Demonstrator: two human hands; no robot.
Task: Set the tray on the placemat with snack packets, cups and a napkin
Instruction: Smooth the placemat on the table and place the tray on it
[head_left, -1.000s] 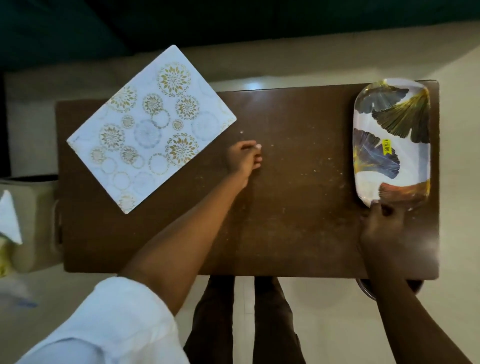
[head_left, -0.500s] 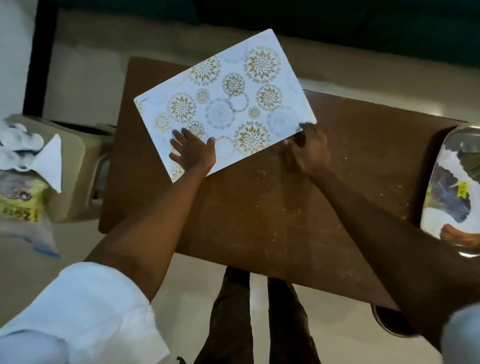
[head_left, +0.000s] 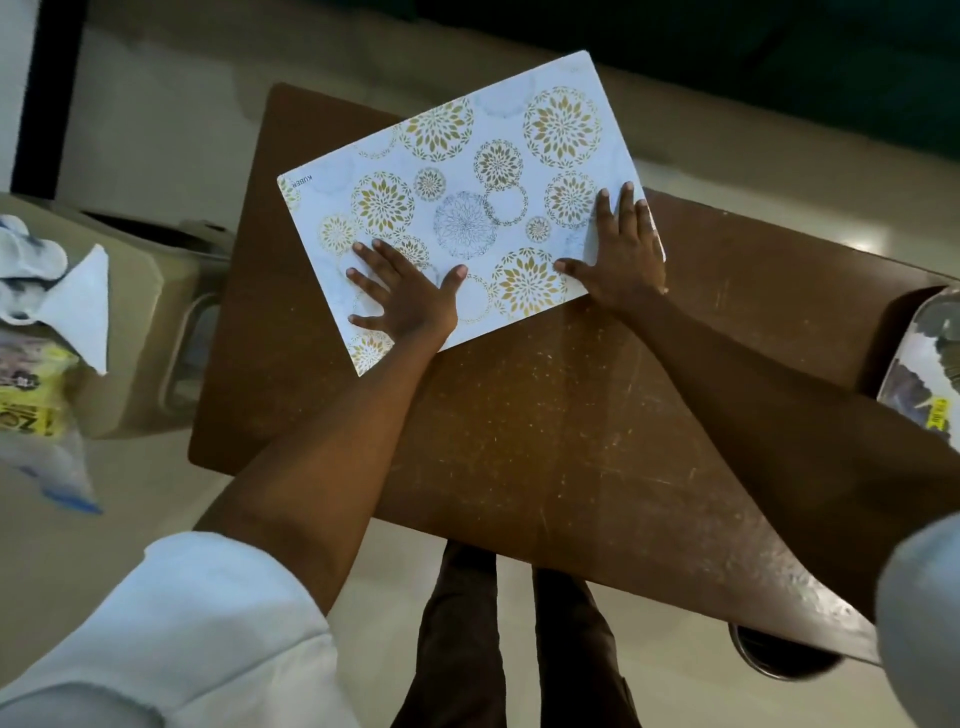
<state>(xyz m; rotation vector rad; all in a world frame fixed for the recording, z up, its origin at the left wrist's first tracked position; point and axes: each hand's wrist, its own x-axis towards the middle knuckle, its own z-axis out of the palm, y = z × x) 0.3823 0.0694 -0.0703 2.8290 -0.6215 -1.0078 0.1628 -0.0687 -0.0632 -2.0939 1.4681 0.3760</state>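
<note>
A white placemat (head_left: 467, 171) with gold flower circles lies askew on the brown table (head_left: 545, 426), its far corner past the table's back edge. My left hand (head_left: 410, 301) rests flat on the mat's near left part, fingers spread. My right hand (head_left: 621, 254) lies flat on the mat's right edge, fingers apart. Neither hand grips anything. The leaf-patterned tray (head_left: 919, 374) with a yellow sticker sits at the table's right end, partly cut off by the frame. A yellow snack packet (head_left: 31, 410) and a white napkin (head_left: 78, 312) lie on a stand at the left.
A beige plastic stool or bin (head_left: 150, 332) stands left of the table and carries the packets. A round dark object (head_left: 779, 654) shows under the table's near right corner. My legs (head_left: 514, 644) stand at the table's front edge.
My right hand left the tray and came to the placemat's right edge. My left hand moved onto the mat. Both now lie flat on it, and the mat has shifted rightward.
</note>
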